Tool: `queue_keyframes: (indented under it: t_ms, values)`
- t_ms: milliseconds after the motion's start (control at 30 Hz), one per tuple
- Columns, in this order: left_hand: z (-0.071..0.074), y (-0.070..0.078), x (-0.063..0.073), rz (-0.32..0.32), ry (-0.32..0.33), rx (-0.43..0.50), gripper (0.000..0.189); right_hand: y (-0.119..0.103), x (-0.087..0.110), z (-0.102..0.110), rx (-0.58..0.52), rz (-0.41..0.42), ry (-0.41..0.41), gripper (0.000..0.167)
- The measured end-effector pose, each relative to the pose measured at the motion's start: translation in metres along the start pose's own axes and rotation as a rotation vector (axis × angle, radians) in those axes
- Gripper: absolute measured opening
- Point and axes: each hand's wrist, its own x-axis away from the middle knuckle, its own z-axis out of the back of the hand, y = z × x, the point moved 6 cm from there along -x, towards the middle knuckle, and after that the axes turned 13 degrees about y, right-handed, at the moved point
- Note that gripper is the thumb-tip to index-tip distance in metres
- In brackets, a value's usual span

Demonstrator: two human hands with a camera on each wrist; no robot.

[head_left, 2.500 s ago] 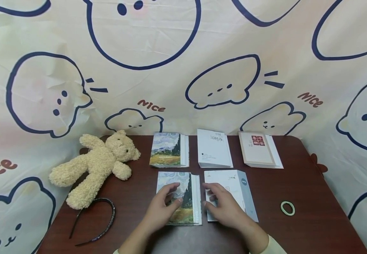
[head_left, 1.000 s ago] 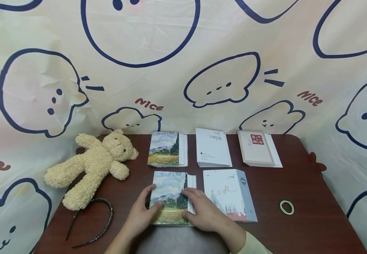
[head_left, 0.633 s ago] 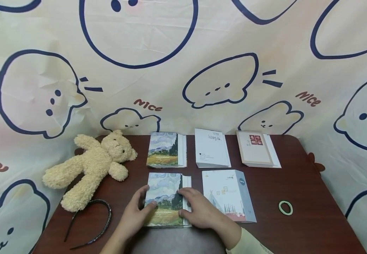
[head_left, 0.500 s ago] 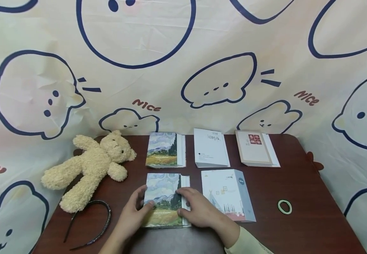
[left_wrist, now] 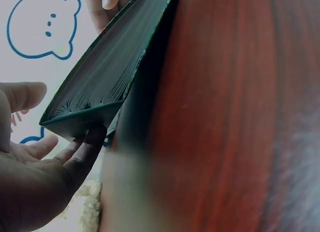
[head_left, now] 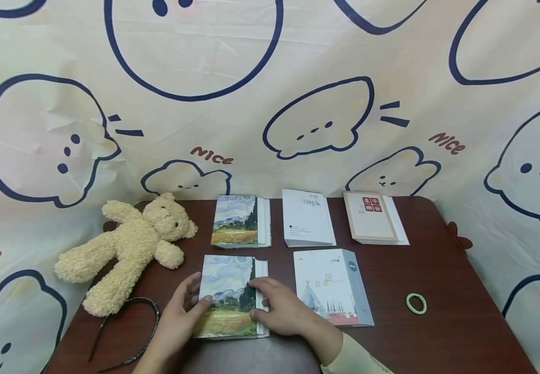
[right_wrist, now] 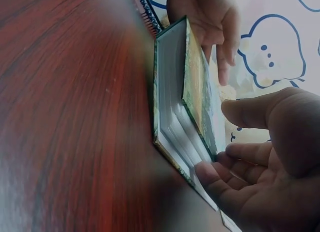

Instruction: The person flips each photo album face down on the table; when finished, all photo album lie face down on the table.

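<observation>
A photo album (head_left: 228, 296) with a painted landscape cover lies at the front of the table, its white page edges showing on the right. My left hand (head_left: 181, 314) holds its left side, thumb over the cover. In the left wrist view the fingers (left_wrist: 87, 149) touch the dark green spine. On the opposite side my right hand (head_left: 285, 309) grips the page edge, thumb over the cover. The right wrist view shows curled fingers against the fanned pages of the album (right_wrist: 187, 91). Right of it lies a white-and-blue album (head_left: 328, 288) with a tent drawing.
Behind stand a matching landscape album (head_left: 235, 221), a white album (head_left: 307, 218) and a beige album with red characters (head_left: 373, 218). A teddy bear (head_left: 136, 246) and a black headband (head_left: 153, 330) lie left. A green ring (head_left: 416, 304) lies right on the brown table (head_left: 443, 343).
Both hands have come to the sides of the front landscape album; the right hand left the tent album. The landscape album has shifted left with the hands. The view has drifted slightly right.
</observation>
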Motion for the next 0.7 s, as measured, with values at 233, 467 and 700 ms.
queue_keyframes:
  t_ms: [233,467,700]
  values:
    - [0.012,0.009,0.003,-0.017,0.006,-0.016,0.076,0.001,-0.004,-0.005,-0.086,-0.033,-0.012,0.060]
    - [0.022,0.022,0.005,-0.079,0.065,-0.018,0.071,-0.003,-0.008,-0.011,-0.213,-0.057,-0.031,0.057]
    - [0.027,0.031,0.007,-0.118,0.084,-0.024,0.064,-0.004,-0.010,-0.016,-0.337,-0.105,-0.061,0.055]
